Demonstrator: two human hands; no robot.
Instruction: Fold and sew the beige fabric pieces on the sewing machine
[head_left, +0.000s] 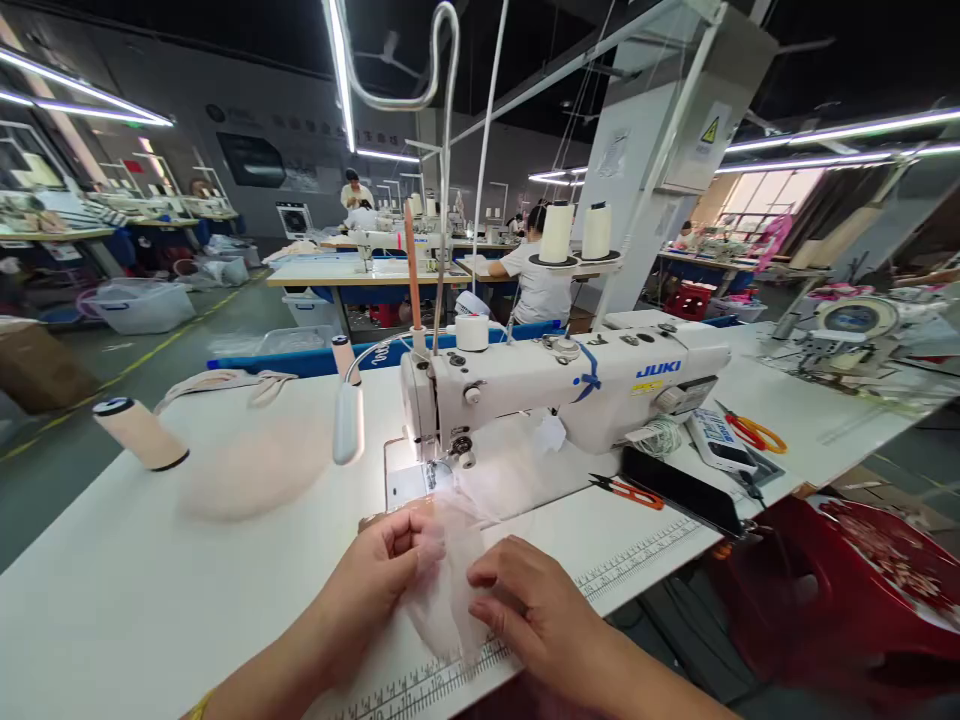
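Observation:
My left hand [394, 560] is closed in a pinch on a piece of sheer, pale pink fabric [450, 600], just in front of the sewing machine's needle area. The fabric hangs toward the table's front edge, and part of it lies near the presser foot [431, 474]. At the fabric's right side is my right hand [536, 605], its fingers curved and the thumb apart from the forefinger, with no grip visible. A white sewing machine [517, 390] stands over the work, its lamp [346, 425] lit. More sheer fabric [251, 465] rests on the table to the left.
A thread cone [141, 434] lies at the table's left edge. Right of the machine are orange thread snips [630, 491], a black phone-like slab [679, 490] and orange-handled scissors [757, 432]. A red stool [847, 570] stands at the right. Co-workers sit farther back.

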